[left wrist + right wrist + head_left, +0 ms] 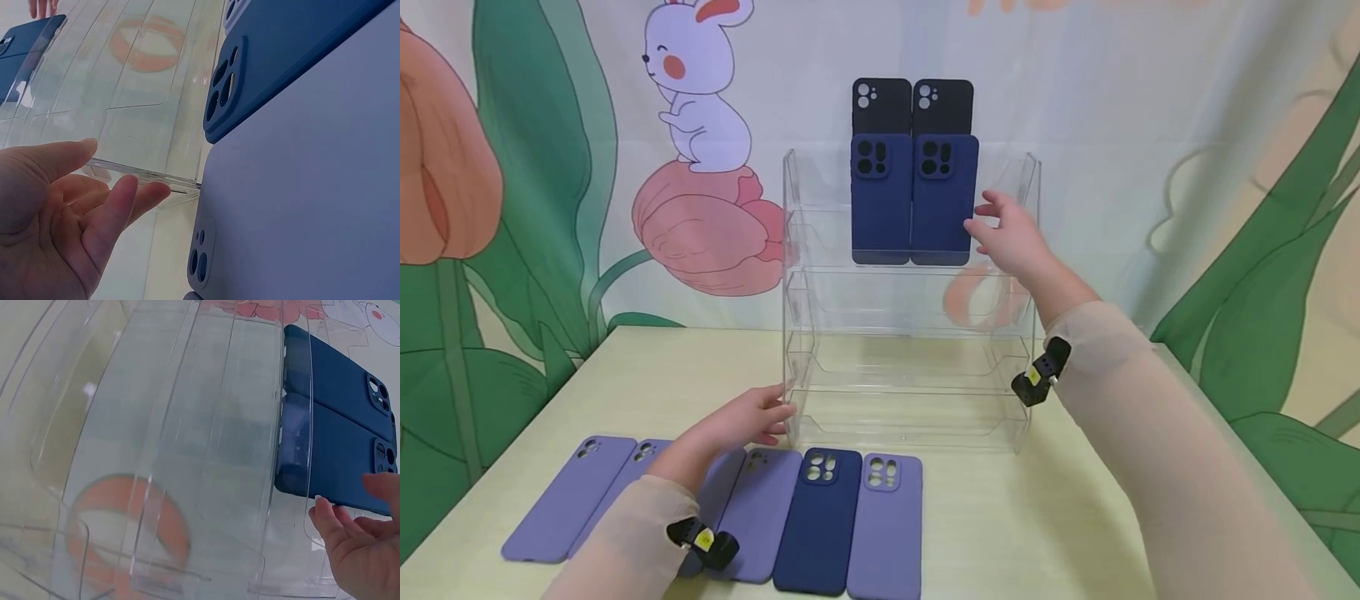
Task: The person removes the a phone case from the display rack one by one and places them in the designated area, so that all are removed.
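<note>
A clear acrylic display rack [917,387] with stepped tiers stands on the table. On its upper tier, two navy phone cases [882,204] stand side by side, camera cutouts up. Two black phone cases [891,112] show behind and above them. My right hand [1011,237] is at the right edge of the right navy case; in the right wrist view its fingertips [322,509] are right at that edge, fingers loosely extended. My left hand [745,425] holds the rack's lower left side wall, thumb [84,150] on one side and fingers on the other.
A row of phone cases lies in front of the rack: several lilac ones [887,533] and a navy one [818,533]. My left forearm partly covers the row. Behind the pale table [700,358] hangs a printed curtain [820,75] with a rabbit and flowers.
</note>
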Demonstrator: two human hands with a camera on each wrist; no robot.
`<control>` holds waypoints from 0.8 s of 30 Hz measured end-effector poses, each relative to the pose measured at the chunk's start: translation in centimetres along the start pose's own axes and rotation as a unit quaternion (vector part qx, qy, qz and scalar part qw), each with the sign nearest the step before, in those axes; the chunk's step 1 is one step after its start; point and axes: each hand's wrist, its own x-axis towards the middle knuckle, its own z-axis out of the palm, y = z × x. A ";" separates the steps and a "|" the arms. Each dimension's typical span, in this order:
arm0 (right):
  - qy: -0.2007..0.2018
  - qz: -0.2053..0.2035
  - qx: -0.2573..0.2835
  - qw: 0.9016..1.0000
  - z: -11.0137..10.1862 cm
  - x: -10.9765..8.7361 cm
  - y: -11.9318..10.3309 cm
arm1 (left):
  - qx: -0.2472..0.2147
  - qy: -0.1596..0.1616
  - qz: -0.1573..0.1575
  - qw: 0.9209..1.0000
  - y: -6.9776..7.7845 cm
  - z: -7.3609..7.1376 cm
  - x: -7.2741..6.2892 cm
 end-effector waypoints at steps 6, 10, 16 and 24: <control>0.020 0.004 0.008 1.000 0.6 0.7 0.2 | -0.003 0.002 0.001 1.000 -0.1 0.2 0.1; 0.043 0.002 -0.004 0.999 1.0 1.0 0.3 | -0.006 0.005 -0.004 1.000 -0.2 0.2 0.2; 0.070 -0.031 -0.098 0.992 1.1 1.2 0.3 | -0.001 0.011 -0.004 1.000 -0.2 0.1 0.2; 0.055 -0.049 -0.069 0.995 0.4 1.0 0.3 | -0.005 0.010 -0.008 1.000 -0.3 0.0 0.2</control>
